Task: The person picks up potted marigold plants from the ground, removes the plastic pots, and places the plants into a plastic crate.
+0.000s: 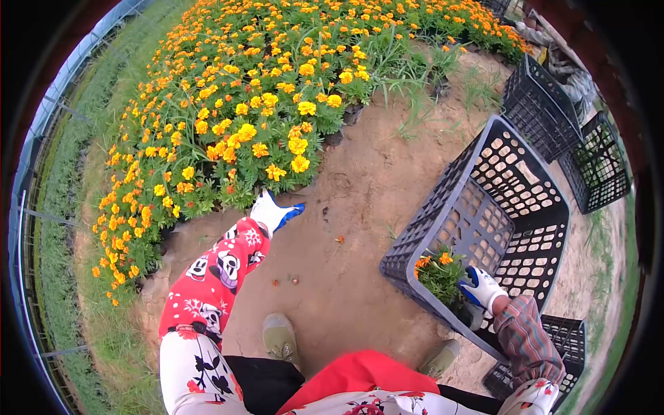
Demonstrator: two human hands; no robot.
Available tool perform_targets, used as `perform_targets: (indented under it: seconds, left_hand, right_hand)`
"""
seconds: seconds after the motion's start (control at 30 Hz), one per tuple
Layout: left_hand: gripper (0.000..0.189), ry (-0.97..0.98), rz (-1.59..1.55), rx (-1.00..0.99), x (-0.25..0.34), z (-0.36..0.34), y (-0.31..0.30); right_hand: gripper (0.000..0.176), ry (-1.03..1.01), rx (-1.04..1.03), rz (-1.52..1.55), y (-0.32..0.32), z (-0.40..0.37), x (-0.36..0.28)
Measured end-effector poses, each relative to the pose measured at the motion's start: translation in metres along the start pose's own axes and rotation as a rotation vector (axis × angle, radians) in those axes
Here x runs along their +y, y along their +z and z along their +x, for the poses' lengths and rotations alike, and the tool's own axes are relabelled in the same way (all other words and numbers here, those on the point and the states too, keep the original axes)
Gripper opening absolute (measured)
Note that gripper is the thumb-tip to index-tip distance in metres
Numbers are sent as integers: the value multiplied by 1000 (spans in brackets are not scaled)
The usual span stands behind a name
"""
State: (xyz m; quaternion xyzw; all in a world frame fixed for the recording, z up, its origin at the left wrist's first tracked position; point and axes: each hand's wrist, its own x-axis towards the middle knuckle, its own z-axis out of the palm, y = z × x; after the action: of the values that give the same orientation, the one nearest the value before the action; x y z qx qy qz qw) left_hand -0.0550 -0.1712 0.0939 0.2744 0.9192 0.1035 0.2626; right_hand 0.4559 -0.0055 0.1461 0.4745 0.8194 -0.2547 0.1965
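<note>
Left hand at the flowers, right hand in the crate

From my distant seat, the biggest thing on view is the bank of marigolds (277, 104), orange and yellow, filling the far left! Bare soil (366, 187) runs from its edge toward me, and at right on it stands the big dark crate (501, 214), slotted walls, open top tipped my way. More crates: one far right (543, 107), another right beside it (600, 162), one near right (574, 346), partly hidden by the right arm.

Down the scale now: a red printed sleeve (214, 273) stretches out at left, a striped sleeve (529, 335) at right, and two olive shoes (279, 337) stand at the near side.

Here's the marigold plant (437, 283), inside the big crate at its near left corner, orange blooms on top. My right hand (482, 288), gloved white and blue, is right up against its right side, fingers bent; I can't tell whether they grasp it. My left hand (275, 211), gloved alike, is at the marigolds' near edge, a blue-coated digit poking right; its grip I can't read either.

Smallest of all, an orange flower head (339, 239) lies on the soil between hand and crate.
</note>
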Motion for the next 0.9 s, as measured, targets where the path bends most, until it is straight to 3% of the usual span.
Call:
perform_targets:
  seconds: [0.03,0.13,0.2,0.23,0.3,0.33,0.37,0.47,0.57,0.63,0.73,0.8,0.9]
  left_hand:
    - [105,-91,0,-64,14,17,-2]
    - [85,41,207,-51,45,43,-13]
    - [55,232,204,320,37,69,14]
    - [55,238,194,324,28,95,30]
    - [45,303,25,546,15,128,48]
    - [38,321,-42,444,14,128,43]
    - [37,370,-11,498,12,122,41]
    - [34,492,85,652,-2,117,44]
    - [34,505,112,629,-11,103,39]
    - [34,487,122,569,-16,92,33]
    - [34,480,155,506,-28,76,24]
    - [35,488,181,465,-37,63,21]
    - [35,530,216,410,-50,52,23]
  right_hand:
    - [54,-97,121,87,-12,-1,-6]
    - [36,-221,383,309,-45,-5,-34]
    - [29,-286,475,434,-67,-16,-64]
    - [29,-306,482,508,-75,-23,-79]
    - [28,-375,557,612,-90,-45,-120]
    - [30,-472,594,491,-95,-52,-131]
    - [32,-555,608,387,-99,-62,-144]
    - [34,-769,428,412,-101,-95,-192]
    - [38,-1005,150,604,-59,-98,-221]
    - [43,-998,105,616,-13,-83,-235]
    - [52,-975,278,531,44,-35,-243]
    - [62,-716,319,595,64,-9,-246]
    - [68,-580,401,687,82,18,-250]
